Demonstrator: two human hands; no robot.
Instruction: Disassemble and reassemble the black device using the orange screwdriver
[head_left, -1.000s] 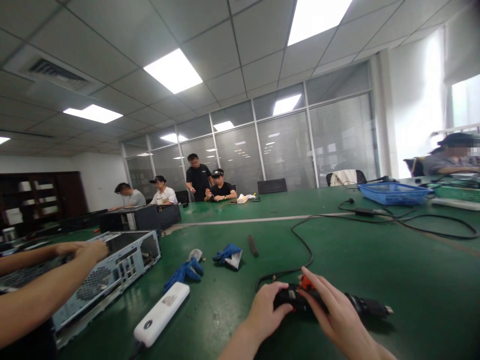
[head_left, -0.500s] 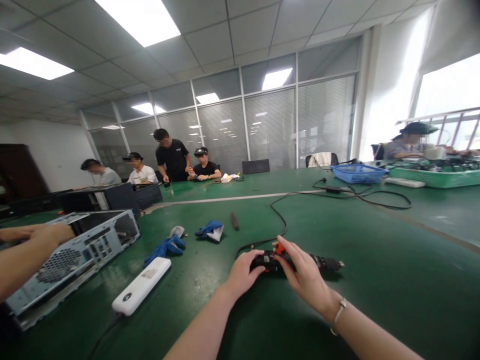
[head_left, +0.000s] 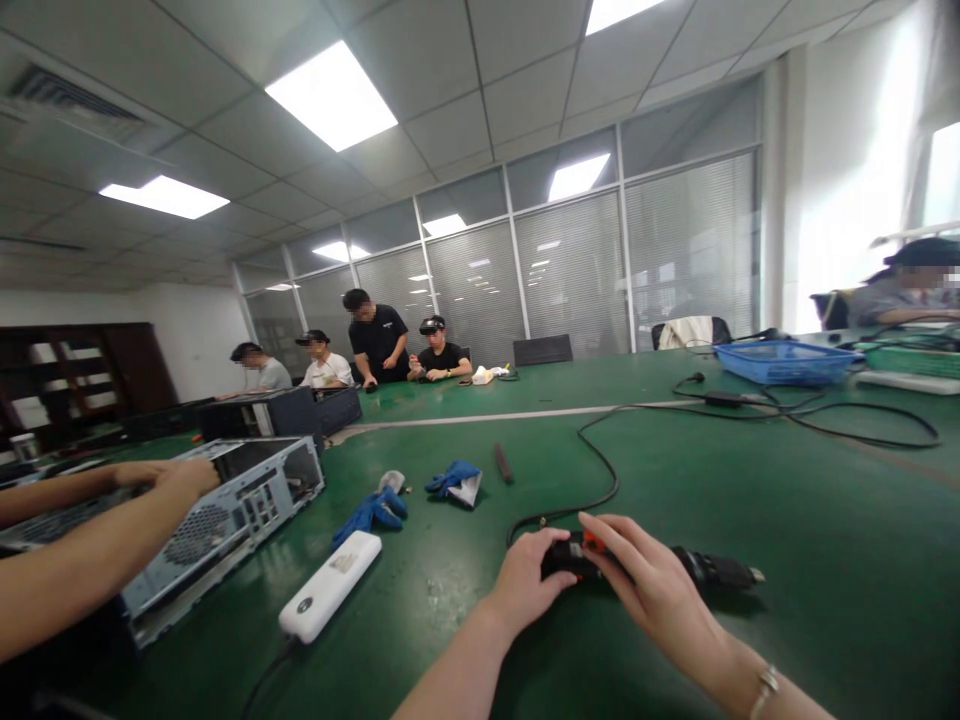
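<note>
Basically, two bare hands on one tool, lower right of the frame. Black power tool [head_left: 720,573] lies on its side on the green bench [head_left: 397,650], tip toward the right edge, rear end under the left hand [head_left: 525,580]. That hand is curled in a narrow grip, thumb on the near side, fingers over the far side; looks like it's steadying the body so it won't roll. Right hand [head_left: 649,575] sits over the middle, fingers long and nearly straight, thumb and fingertips closed about a small orange piece [head_left: 592,542]. Can't tell if that's part of the tool or separate; the palm hides the contact.

Black cord [head_left: 611,470] leaves the rear end and loops up and right to a dark inline block [head_left: 726,399], probably laid wide so there's slack and nothing under the wrists.

Left of the hands, well apart: white power strip [head_left: 330,590], its lead running off the bottom, presumably within reach for plugging in. Just above it a blue glove [head_left: 371,512], second glove [head_left: 456,483] near by, both crumpled as if simply dropped. Dark bar [head_left: 503,463] lies loose beyond them.

Far left, a co-worker's forearm [head_left: 105,560] reaches over a metal computer case [head_left: 217,530], their hand at its open side. Blue basket [head_left: 784,362] and green basket [head_left: 915,360], upper right, seem parked out of the way.
</note>
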